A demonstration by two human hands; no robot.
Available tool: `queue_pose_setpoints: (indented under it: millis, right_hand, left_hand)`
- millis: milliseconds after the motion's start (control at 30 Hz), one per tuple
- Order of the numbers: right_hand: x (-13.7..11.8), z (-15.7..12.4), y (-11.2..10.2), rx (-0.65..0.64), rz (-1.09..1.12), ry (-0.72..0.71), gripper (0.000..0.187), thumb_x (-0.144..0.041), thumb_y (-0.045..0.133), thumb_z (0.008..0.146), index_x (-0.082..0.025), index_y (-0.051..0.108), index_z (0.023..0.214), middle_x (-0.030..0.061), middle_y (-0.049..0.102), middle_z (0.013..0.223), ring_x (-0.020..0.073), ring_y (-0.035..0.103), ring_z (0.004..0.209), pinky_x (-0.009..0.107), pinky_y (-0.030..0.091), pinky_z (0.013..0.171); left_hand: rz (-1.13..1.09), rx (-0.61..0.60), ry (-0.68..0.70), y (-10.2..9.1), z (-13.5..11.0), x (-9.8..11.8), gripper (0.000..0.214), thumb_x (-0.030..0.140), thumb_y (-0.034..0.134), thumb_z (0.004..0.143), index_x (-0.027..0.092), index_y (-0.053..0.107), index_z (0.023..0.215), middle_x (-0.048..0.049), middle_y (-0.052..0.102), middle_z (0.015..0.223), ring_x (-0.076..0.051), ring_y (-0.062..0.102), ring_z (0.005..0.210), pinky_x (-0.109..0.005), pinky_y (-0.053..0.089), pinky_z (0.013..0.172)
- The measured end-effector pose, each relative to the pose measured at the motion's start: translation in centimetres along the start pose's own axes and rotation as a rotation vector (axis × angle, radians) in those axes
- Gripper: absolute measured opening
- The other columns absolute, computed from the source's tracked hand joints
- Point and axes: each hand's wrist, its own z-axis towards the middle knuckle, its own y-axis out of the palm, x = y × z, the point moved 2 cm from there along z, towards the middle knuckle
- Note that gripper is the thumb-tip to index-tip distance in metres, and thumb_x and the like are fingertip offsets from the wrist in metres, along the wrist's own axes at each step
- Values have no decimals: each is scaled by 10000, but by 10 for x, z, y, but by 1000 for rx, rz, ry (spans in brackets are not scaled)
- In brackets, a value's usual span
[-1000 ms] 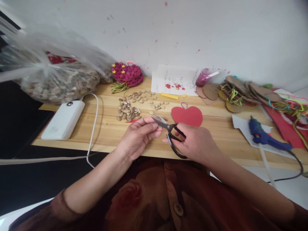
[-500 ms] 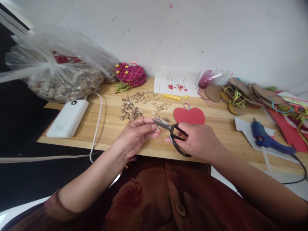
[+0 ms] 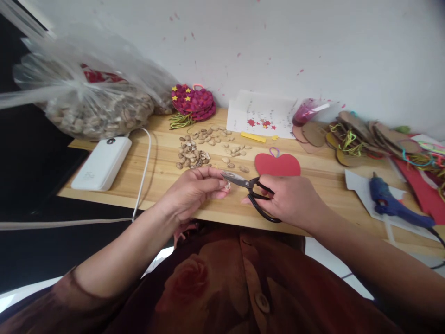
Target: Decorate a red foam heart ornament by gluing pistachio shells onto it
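My right hand grips black-handled scissors, its fingers through the loops. The blades point left and reach the fingertips of my left hand. Between that hand's thumb and fingers is a small pale piece of nut shell, partly hidden by them. Just beyond the hands, a pile of tan and brown nut shells lies on the wooden table, with looser shells scattered to its right. A red apple-shaped cutout with a purple loop lies behind the scissors.
A clear bag of shells and a white power bank with a cable occupy the left. A purple shell-covered ornament, paper with red stars and a cup stand behind. Cardboard shapes and a blue glue gun are right.
The whole view has shifted slightly, with the table things appearing a little higher and further right. Both hands keep their grips, and the scissors stay at the left fingertips.
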Motion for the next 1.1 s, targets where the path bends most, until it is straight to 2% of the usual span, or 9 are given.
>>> queue_pose_setpoints:
  millis: [167, 367, 533, 767, 1100]
  right_hand:
    - [-2, -3, 2, 89, -39, -16, 538, -697, 479, 940, -212, 611, 748, 4, 589, 556, 143, 514, 524, 285, 199, 517]
    - [-3, -7, 4, 154, -99, -6, 558, -713, 495, 925, -199, 642, 768, 18, 615, 583, 151, 534, 540, 298, 187, 517]
    - [-6, -9, 2, 125, -96, -7, 540, -684, 476, 940, -194, 660, 809, 32, 636, 599, 166, 555, 553, 305, 189, 521]
    - [-8, -13, -1, 157, -126, -28, 533, -684, 536, 919, -179, 696, 867, 43, 674, 632, 186, 594, 573, 305, 220, 535]
    - [-9, -13, -1, 160, -146, -53, 545, -699, 547, 914, -178, 703, 882, 37, 665, 617, 184, 592, 567, 310, 212, 532]
  left_hand:
    - [-51, 2, 54, 8, -2, -4, 205, 11, 795, 714, 104, 707, 874, -60, 769, 774, -173, 765, 708, -259, 650, 716]
    - [-72, 47, 93, 14, -2, -10, 214, 26, 839, 688, 103, 705, 837, -36, 762, 755, -131, 739, 675, -202, 622, 680]
    - [-46, 37, 15, 12, -5, -16, 223, 68, 875, 671, 103, 708, 814, -31, 747, 766, -118, 724, 681, -199, 610, 694]
    - [51, 56, 85, 13, -9, -15, 221, 118, 890, 653, 109, 726, 801, -21, 730, 742, -105, 687, 651, -206, 577, 658]
    - [171, 29, 45, 14, -11, -10, 170, 120, 857, 668, 119, 738, 789, -25, 733, 729, -89, 670, 619, -189, 567, 644]
